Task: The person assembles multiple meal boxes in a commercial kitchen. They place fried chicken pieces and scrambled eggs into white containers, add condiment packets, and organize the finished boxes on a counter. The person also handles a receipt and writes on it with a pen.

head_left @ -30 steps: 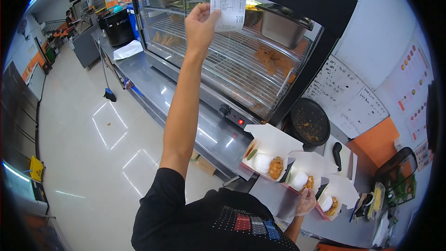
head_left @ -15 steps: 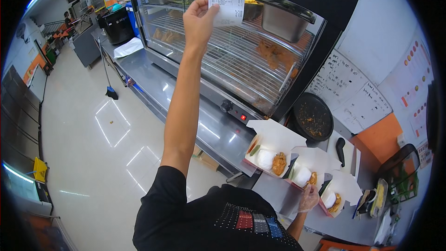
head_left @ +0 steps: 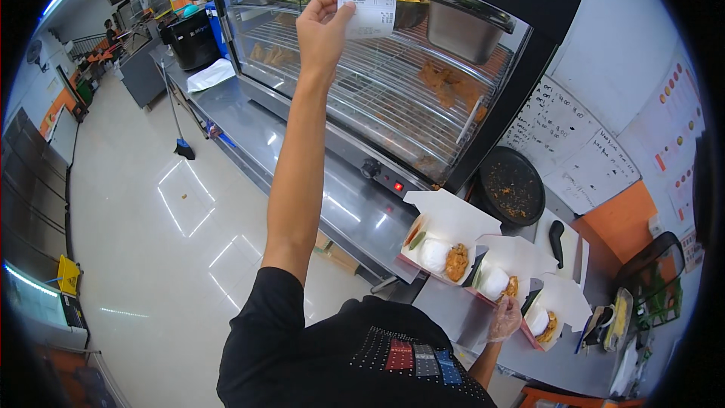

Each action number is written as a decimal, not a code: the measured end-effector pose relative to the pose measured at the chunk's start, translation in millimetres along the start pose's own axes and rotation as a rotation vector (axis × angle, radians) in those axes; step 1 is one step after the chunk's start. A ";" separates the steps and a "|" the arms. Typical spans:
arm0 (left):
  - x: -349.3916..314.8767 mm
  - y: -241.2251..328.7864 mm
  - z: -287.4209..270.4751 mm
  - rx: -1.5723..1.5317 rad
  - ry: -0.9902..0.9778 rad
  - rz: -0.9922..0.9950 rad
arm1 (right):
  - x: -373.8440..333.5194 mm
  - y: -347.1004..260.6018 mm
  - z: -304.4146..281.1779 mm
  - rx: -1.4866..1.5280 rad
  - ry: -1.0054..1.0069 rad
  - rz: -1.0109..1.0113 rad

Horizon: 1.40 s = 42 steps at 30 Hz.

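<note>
My left hand (head_left: 322,29) is raised in front of the glass food warmer (head_left: 362,91), pinching a long printed receipt (head_left: 368,0) between thumb and fingers. Low on the right, my right hand (head_left: 504,322) wears a clear plastic glove. Its fingers are closed at the near edge of a piece of fried chicken (head_left: 510,287) in the middle meal box (head_left: 521,255). Beside that chicken is a white mound of rice (head_left: 494,282). The left meal box (head_left: 453,211) and the right meal box (head_left: 566,301) stand open too, each with rice and chicken.
A round dark pan with crumbs (head_left: 510,186) sits behind the boxes. A black-handled utensil (head_left: 556,243) lies on a white board. Right of the boxes is a clear tray with yellow contents (head_left: 621,319). Steel trays and fried pieces (head_left: 451,85) are inside the warmer.
The receipt and my left hand have shifted up very slightly in view. My right hand stays at the middle box's chicken.
</note>
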State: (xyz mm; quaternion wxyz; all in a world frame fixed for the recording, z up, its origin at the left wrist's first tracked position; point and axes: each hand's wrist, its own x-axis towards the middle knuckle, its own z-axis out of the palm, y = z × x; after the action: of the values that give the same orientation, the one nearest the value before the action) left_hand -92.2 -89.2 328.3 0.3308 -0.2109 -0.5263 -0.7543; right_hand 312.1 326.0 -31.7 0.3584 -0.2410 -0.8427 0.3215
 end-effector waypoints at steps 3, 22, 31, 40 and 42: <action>-0.3 1.9 0.4 -0.011 -0.005 -0.007 | -0.4 16.3 0.2 -0.036 0.022 -0.028; -0.1 5.0 -2.9 -0.006 -0.001 -0.009 | 2.5 -5.4 0.6 0.075 -0.033 0.122; -0.8 4.5 -2.7 -0.003 0.000 -0.015 | 2.2 -12.7 0.6 0.050 -0.012 0.110; -1.2 5.0 -0.8 -0.004 0.002 -0.020 | 0.6 8.7 2.7 0.010 0.011 0.057; -1.9 5.3 -0.6 0.001 0.004 -0.019 | 0.7 8.0 2.5 -0.008 0.017 0.038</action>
State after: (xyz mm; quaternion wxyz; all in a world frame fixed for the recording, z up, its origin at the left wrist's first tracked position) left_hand -87.1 -90.5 330.3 0.3247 -0.2040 -0.5281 -0.7577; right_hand 311.2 330.9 -38.5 0.3585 -0.2613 -0.8360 0.3230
